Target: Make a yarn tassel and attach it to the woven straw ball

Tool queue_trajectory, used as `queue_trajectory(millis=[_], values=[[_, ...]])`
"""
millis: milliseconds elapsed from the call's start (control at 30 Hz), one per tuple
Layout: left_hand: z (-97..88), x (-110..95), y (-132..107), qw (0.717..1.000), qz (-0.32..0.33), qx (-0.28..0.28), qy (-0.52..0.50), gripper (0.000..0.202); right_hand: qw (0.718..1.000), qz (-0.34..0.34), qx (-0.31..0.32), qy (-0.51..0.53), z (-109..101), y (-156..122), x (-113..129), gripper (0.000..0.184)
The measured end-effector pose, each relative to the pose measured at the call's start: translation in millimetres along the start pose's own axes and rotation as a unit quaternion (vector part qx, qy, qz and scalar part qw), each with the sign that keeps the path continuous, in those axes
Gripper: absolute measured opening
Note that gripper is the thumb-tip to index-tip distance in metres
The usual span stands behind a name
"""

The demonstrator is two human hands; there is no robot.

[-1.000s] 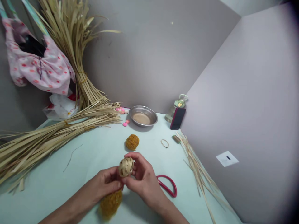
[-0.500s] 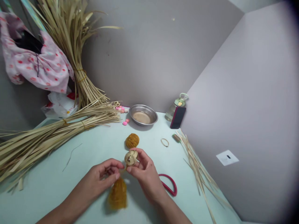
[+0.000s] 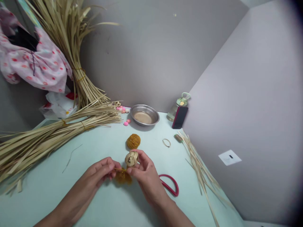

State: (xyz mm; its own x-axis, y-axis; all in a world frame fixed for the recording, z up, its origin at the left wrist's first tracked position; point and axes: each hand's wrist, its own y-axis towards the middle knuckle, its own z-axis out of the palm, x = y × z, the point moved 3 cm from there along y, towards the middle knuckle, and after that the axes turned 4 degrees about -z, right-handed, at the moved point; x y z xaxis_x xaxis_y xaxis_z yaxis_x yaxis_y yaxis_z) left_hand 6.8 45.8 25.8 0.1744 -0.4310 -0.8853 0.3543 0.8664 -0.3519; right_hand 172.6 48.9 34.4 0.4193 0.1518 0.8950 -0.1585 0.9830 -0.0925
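Between the thumb and fingers of my right hand (image 3: 144, 168) is a small woven straw ball (image 3: 131, 158). A mustard-yellow tassel (image 3: 123, 177) hangs just below it, partly hidden by my fingers. My left hand (image 3: 104, 171) pinches a thin yellow cord (image 3: 120, 170) that stretches across to my right fingertips. Just beyond the straw ball, a ball of mustard yarn (image 3: 133, 141) lies on the table. To the right of my right wrist lies the red handle of what look like scissors (image 3: 170, 186), the rest covered by my forearm.
A metal bowl of liquid (image 3: 145, 115) stands at the back, with pink beads (image 3: 126, 123) to its left. Long straw bundles (image 3: 59, 132) lie at left. A phone (image 3: 180, 117) leans against a bottle (image 3: 176, 108). Loose straw strips (image 3: 196, 164) run along the right edge, near a small ring (image 3: 166, 142).
My left fingers have closed and pulled the cord to the left. The tassel has risen from in front of my hands to just under the straw ball. The right hand has hardly moved.
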Motion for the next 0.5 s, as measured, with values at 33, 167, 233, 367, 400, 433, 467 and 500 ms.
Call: queue_trajectory(millis=[33,167,233,367,400,433,467,500], values=[[1.2,-0.1,-1.0,1.0,-0.002,0.001,-0.017,0.027,1.0,0.0,0.003,-0.001,0.3,-0.3,-0.5,0.043],[3.5,-1.0,-4.2,0.998,0.0,-0.012,-0.065,0.025,1.0,0.002,0.003,-0.002,1.7,-1.9,-2.5,0.043],[4.0,-1.3,-3.9,0.998,0.012,-0.012,-0.059,0.026,1.0,0.005,0.0,-0.004,2.4,-2.6,-3.7,0.044],[2.2,2.0,0.7,0.999,0.032,-0.028,0.027,0.013,1.0,0.002,-0.003,0.007,2.6,-3.0,-5.5,0.046],[0.9,3.1,1.7,0.997,0.039,-0.043,0.058,0.012,1.0,0.001,-0.003,0.011,2.4,-2.9,-5.9,0.046],[-0.1,3.8,2.3,0.993,0.049,-0.059,0.091,0.014,1.0,0.0,-0.002,0.014,2.2,-2.8,-6.3,0.045],[-0.7,3.9,2.3,0.988,0.062,-0.075,0.124,0.015,1.0,0.0,-0.001,0.015,2.1,-2.7,-6.6,0.045],[-0.8,3.5,1.7,0.981,0.076,-0.092,0.154,0.016,1.0,-0.001,-0.001,0.017,2.1,-2.7,-6.8,0.045]])
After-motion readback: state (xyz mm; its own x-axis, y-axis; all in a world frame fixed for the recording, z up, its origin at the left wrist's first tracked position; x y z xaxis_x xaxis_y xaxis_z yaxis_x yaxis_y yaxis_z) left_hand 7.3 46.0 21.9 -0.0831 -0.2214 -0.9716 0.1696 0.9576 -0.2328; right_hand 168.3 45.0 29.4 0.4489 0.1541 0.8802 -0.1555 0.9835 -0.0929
